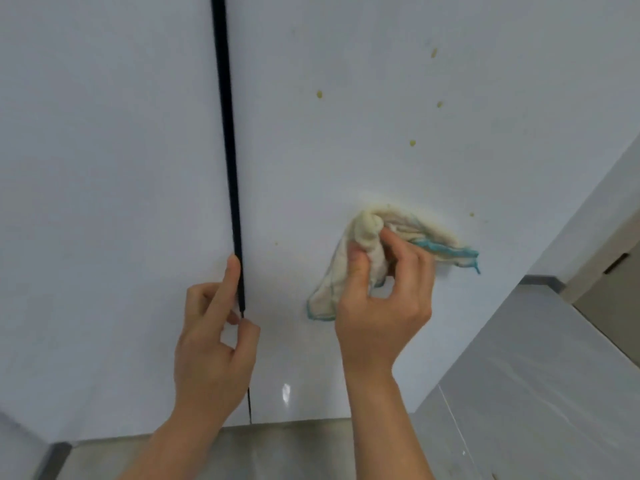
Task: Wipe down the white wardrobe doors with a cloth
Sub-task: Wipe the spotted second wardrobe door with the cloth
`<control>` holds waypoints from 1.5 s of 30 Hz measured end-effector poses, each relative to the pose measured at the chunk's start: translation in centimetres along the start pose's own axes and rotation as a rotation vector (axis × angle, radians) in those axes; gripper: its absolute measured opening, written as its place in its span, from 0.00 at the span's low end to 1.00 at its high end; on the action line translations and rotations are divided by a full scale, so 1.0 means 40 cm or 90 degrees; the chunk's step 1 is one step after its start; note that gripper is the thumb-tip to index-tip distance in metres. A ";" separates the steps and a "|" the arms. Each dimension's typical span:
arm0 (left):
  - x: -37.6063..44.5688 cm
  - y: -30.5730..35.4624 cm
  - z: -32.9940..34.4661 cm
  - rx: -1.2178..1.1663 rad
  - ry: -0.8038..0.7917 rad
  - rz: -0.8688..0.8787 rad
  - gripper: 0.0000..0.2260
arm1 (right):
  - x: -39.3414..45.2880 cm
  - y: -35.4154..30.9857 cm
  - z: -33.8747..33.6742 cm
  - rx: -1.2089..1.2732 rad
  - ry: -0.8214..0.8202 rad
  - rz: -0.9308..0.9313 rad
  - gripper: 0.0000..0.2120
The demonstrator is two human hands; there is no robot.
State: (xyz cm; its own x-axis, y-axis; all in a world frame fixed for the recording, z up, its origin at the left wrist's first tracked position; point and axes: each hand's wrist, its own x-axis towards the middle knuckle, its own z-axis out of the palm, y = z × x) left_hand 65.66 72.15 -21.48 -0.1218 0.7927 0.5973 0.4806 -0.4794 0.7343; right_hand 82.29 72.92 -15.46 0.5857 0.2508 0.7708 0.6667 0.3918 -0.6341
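Note:
Two white wardrobe doors fill the view, the left door [104, 202] and the right door [346, 133], split by a dark vertical gap [228, 150]. Small yellow-green spots [319, 94] dot the right door, and a faint yellowish smear surrounds the cloth. My right hand [381, 299] grips a crumpled cream cloth with a teal edge [388, 230] and holds it against the right door. My left hand [214, 334] is at the gap, its fingers curled round the right door's edge, the index finger lying up along it.
A grey tiled floor [519, 393] runs along the bottom and right. A grey skirting [540, 282] and a beige door or panel [609, 289] stand at the far right. The doors' lower edge [294, 422] meets the floor.

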 end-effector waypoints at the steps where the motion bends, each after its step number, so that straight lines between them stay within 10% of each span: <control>1: 0.003 0.003 -0.001 -0.022 -0.008 -0.001 0.38 | -0.007 -0.006 0.007 0.001 0.007 -0.001 0.12; 8: 0.018 -0.001 -0.033 -0.134 -0.022 -0.004 0.34 | -0.133 -0.068 0.080 0.004 -0.223 -0.194 0.12; 18: 0.035 -0.026 -0.060 -0.114 -0.090 0.020 0.37 | -0.029 -0.044 0.039 -0.037 -0.020 -0.042 0.14; 25: 0.036 -0.020 -0.032 -0.090 -0.013 0.035 0.28 | -0.113 -0.075 0.065 -0.049 -0.196 -0.188 0.10; 32: 0.035 -0.008 -0.035 -0.102 -0.007 0.011 0.30 | 0.096 0.062 -0.065 -0.042 0.140 0.111 0.15; 40: 0.035 -0.005 -0.038 -0.005 -0.011 0.061 0.30 | -0.123 -0.085 0.075 -0.005 -0.199 -0.128 0.12; 45: 0.041 -0.005 -0.047 0.024 -0.001 0.074 0.30 | -0.018 -0.051 0.035 -0.022 -0.061 -0.073 0.12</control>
State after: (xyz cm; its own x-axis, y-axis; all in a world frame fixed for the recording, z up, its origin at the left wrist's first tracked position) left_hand 63.72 72.83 -20.03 -0.0617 0.7338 0.6765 0.5239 -0.5531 0.6478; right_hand 79.88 73.18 -14.62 0.4586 0.2907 0.8398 0.7436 0.3919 -0.5417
